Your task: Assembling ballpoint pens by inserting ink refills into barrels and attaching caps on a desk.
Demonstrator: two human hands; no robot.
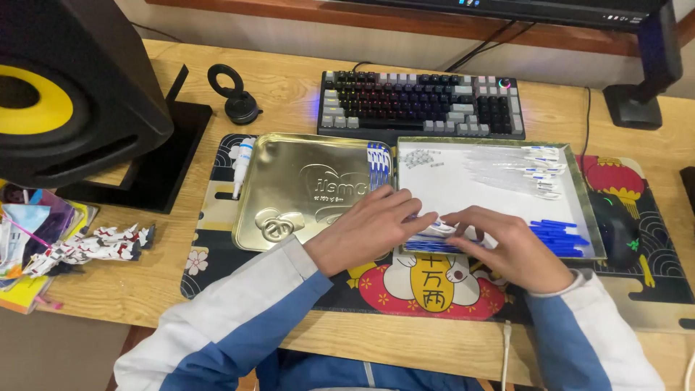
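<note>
My left hand and my right hand meet over the near edge of a shallow metal tray lined with white paper. Their fingertips pinch a small white and blue pen part between them. Blue pen caps lie in a pile just right of my right hand. Clear pen barrels lie at the tray's far right. Small springs or tips sit at its far left. A gold tin lid lies left of the tray, with a few assembled pens on its right edge.
A keyboard stands behind the tray. A black mouse rests to the right. A large black speaker fills the far left, a toy robot figure lies near the left edge, and a printed desk mat lies beneath.
</note>
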